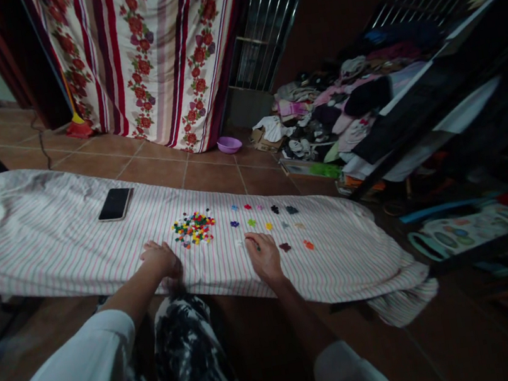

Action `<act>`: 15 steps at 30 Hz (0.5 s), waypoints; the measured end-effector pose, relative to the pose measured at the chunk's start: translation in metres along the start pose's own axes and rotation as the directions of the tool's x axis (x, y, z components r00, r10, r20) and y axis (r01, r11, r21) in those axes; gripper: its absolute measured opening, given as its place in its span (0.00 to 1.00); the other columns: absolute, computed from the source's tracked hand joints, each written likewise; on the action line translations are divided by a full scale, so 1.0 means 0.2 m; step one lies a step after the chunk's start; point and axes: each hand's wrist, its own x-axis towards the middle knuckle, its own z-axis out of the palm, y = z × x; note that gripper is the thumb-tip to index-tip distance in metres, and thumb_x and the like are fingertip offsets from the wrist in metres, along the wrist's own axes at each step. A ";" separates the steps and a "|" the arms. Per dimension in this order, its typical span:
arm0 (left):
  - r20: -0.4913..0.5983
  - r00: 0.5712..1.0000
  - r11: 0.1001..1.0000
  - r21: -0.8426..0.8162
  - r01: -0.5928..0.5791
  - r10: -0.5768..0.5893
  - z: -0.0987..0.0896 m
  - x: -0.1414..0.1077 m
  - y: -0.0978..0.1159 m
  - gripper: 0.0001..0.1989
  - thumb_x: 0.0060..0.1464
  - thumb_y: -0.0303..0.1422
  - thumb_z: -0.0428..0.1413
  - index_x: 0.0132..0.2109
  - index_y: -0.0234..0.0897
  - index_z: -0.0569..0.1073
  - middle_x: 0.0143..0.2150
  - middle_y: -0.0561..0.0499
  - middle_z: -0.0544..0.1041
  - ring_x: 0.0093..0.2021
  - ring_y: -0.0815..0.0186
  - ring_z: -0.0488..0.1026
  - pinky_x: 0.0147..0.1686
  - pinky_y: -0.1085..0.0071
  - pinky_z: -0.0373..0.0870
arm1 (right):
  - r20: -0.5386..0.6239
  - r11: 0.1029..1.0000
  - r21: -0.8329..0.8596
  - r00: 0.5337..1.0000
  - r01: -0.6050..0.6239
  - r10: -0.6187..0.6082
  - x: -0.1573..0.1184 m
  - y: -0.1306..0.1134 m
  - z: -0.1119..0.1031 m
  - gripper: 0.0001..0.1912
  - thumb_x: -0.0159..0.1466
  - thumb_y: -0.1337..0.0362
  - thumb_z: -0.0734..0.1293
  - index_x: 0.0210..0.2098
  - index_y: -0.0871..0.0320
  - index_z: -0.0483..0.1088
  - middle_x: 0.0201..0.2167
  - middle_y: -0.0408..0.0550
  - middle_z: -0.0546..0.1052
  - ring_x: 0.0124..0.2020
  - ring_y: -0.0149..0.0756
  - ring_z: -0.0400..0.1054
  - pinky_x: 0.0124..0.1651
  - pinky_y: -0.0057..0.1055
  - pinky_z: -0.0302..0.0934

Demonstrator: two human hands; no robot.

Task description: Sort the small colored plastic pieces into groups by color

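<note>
A mixed heap of small coloured beads [194,229] lies on the striped cloth [149,257]. To its right are several small single-colour clusters, among them a dark blue cluster [235,224], a lime green cluster [252,222], a yellow cluster [269,226], a dark brown cluster [285,247] and an orange cluster [308,245]. My right hand [265,257] is closed in a pinch over the cloth, beside a white cluster [239,243]; a dark green speck shows at its fingers. My left hand [161,259] rests near the cloth's front edge, left of the heap, fingers loosely out, holding nothing visible.
A black phone [115,203] lies on the cloth, left of the heap. Beyond stand a purple basin [229,144], a flowered curtain [143,60] and a broom [78,124]. Piled clothes [318,111] fill the back right, near a dark slanting post [396,156].
</note>
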 end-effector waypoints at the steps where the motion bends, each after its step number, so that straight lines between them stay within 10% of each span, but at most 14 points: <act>1: -0.002 1.000 1.000 0.006 -0.003 0.003 0.00 0.00 0.00 0.60 0.26 0.49 0.62 0.67 0.26 0.54 0.68 0.21 0.52 0.66 0.27 0.49 0.54 0.40 0.60 | -0.017 1.000 -0.013 1.000 -0.022 0.022 0.00 0.04 -0.03 0.15 0.66 0.60 0.58 0.39 0.56 0.75 0.37 0.50 0.78 0.41 0.41 0.67 0.47 0.38 0.60; 15: -0.009 1.000 1.000 0.010 0.008 -0.008 -0.03 -0.05 0.03 0.60 0.26 0.49 0.62 0.67 0.27 0.55 0.67 0.20 0.54 0.66 0.27 0.50 0.54 0.41 0.59 | -0.104 0.935 -0.205 0.956 -0.289 0.273 -0.01 0.55 -0.24 0.20 0.60 0.58 0.55 0.36 0.58 0.77 0.36 0.53 0.79 0.40 0.43 0.69 0.50 0.40 0.58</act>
